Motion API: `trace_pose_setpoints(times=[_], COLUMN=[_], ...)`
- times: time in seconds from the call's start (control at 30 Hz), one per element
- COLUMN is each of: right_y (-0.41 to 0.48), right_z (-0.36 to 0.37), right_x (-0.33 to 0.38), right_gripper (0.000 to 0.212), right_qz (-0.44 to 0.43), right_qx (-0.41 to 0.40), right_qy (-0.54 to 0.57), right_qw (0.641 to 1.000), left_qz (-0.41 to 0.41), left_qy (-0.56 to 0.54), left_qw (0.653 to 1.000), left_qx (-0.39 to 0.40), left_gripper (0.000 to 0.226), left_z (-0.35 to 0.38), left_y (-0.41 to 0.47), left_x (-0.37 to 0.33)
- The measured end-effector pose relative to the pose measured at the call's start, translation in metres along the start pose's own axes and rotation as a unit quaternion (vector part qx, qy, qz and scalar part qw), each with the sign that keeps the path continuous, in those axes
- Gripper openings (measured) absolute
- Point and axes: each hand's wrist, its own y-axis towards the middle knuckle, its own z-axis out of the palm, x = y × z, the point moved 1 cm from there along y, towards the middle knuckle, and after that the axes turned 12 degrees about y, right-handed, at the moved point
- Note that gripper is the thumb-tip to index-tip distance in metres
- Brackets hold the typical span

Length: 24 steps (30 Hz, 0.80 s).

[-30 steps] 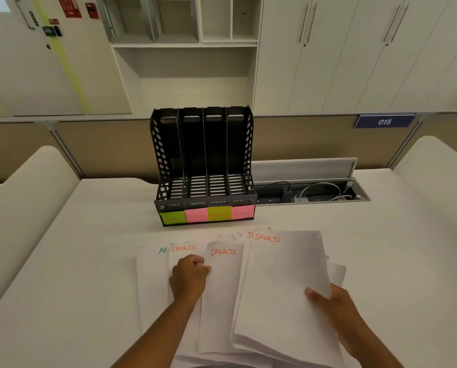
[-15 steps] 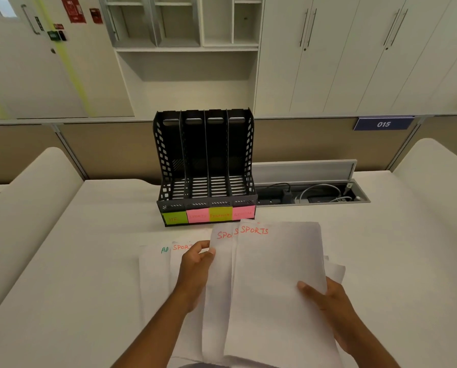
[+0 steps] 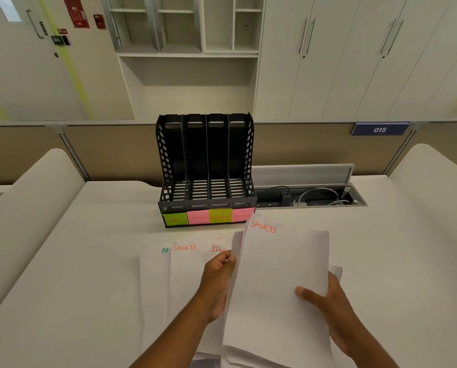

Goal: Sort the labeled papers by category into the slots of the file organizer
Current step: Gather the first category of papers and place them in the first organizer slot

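A black file organizer (image 3: pixel 169 160) with several upright slots stands at the back of the white desk; green and pink sticky labels (image 3: pixel 208 216) run along its front. A stack of white papers headed SPORTS (image 3: pixel 278 274) is raised off the desk, tilted toward the organizer. My left hand (image 3: pixel 218 277) pinches its left edge, and my right hand (image 3: pixel 325 301) grips its right edge with the thumb on top. More sheets (image 3: pixel 185 272) lie flat to the left, one headed SPORTS, one showing green letters AD.
An open cable tray (image 3: pixel 307 197) with wires and a raised lid sits right of the organizer. Padded white dividers (image 3: pixel 28 208) flank the desk on both sides. Cupboards and shelves fill the wall behind.
Both hands have gathered the right-hand SPORTS sheets into one stack and lifted it off the desk, moving it forward toward the organizer. The left hand shifted from pressing flat sheets to pinching the stack's edge.
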Motion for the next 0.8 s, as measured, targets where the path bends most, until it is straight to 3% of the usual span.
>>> trace_pose_setpoints(times=[0.2, 0.3, 0.4, 0.47, 0.57, 0.63, 0.7, 0.8], right_y=[-0.015, -0.014, -0.013, -0.012, -0.011, -0.008, -0.006, -0.005], right_z=[-0.005, -0.008, -0.014, -0.019, -0.024, -0.027, -0.029, -0.029], right_x=[0.002, 0.001, 0.000, 0.001, 0.002, 0.000, -0.002, -0.003], right_gripper=[0.066, 0.063, 0.060, 0.059, 0.057, 0.051, 0.040, 0.037], right_qz=[0.070, 0.067, 0.066, 0.066, 0.067, 0.073, 0.081, 0.086], right_qx=[0.085, 0.059, 0.031, 0.017, 0.001, -0.013, -0.024, -0.036], right_qy=[-0.037, -0.048, -0.036, -0.025, -0.015, -0.011, -0.008, -0.009], right_qw=[0.993, 0.995, 0.997, 0.997, 0.998, 0.997, 0.996, 0.996], left_qz=[-0.007, 0.082, 0.127, 0.086, 0.011, -0.005, -0.002, 0.031], left_qy=[0.004, 0.162, 0.323, 0.378, 0.412, 0.447, 0.464, 0.426], left_qw=[1.000, 0.980, 0.912, 0.890, 0.890, 0.878, 0.869, 0.886], left_qx=[0.012, -0.086, -0.219, -0.239, -0.195, -0.173, -0.172, -0.179], left_gripper=[0.025, 0.026, 0.023, 0.035, 0.057, 0.060, 0.051, 0.015], left_z=[0.008, -0.005, -0.036, -0.053, -0.062, -0.061, -0.061, -0.064], left_y=[0.004, 0.023, 0.045, 0.054, 0.061, 0.063, 0.064, 0.063], left_x=[0.002, 0.006, 0.012, 0.016, 0.020, 0.023, 0.025, 0.020])
